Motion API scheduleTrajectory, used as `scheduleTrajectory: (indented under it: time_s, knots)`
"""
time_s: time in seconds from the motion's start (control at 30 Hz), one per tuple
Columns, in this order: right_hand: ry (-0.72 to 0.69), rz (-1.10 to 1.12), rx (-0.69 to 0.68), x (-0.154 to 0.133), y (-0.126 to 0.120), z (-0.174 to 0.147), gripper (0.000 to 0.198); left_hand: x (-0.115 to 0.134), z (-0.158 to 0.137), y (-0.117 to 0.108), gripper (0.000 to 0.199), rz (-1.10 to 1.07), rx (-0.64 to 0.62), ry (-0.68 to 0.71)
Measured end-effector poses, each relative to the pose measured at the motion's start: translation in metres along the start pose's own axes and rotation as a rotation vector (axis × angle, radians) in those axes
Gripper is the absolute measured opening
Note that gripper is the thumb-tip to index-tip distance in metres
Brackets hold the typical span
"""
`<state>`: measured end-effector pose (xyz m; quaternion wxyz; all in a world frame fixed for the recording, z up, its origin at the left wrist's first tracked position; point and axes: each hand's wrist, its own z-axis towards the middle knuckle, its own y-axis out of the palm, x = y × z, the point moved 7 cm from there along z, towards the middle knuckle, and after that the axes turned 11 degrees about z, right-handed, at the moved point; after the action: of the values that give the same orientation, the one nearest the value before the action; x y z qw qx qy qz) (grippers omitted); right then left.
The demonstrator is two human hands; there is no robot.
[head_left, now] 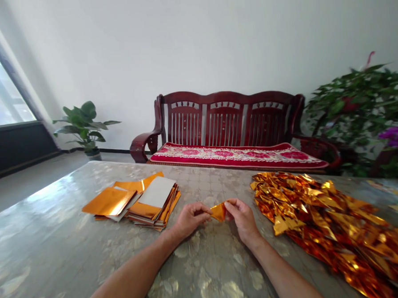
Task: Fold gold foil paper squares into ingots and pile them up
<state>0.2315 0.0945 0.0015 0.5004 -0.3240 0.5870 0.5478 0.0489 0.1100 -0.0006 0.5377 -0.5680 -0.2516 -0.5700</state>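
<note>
A small folded piece of gold foil paper (218,212) is held just above the table between my two hands. My left hand (192,218) pinches its left corner between thumb and fingers. At the opposite end, my right hand (241,218) grips the right corner the same way. Left of my hands lie stacks of flat foil sheets (110,201), gold on one side; a pale-backed sheet (157,192) tops the nearer stack. To the right spreads a large heap of folded gold foil pieces (322,218).
Everything rests on a table with a shiny floral cover (91,261). Beyond it stands a dark wooden bench (224,116) with a red floral cushion (239,155). A potted plant (87,123) is at the left, leafy plants (359,98) at the right. Clear plastic (384,190) lies behind the heap.
</note>
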Motion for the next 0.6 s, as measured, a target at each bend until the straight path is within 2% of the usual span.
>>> scheduleTrajectory:
  time_s: [0.13, 0.27, 0.43, 0.6]
  knots:
    - [-0.020, -0.020, -0.014, -0.001, 0.001, 0.000, 0.037, -0.003, 0.003, -0.009, 0.008, 0.103, 0.118, -0.014]
    - [-0.021, -0.049, -0.027, 0.000, 0.003, 0.001, 0.035, -0.009, 0.009, -0.011, 0.006, 0.108, 0.152, -0.034]
    - [-0.006, -0.069, -0.071, 0.000, 0.007, -0.001, 0.034, -0.015, 0.018, -0.009, 0.020, 0.092, 0.052, -0.084]
    - [0.037, -0.136, -0.156, -0.001, 0.012, -0.001, 0.027, -0.018, 0.026, -0.016, 0.018, 0.093, -0.105, -0.179]
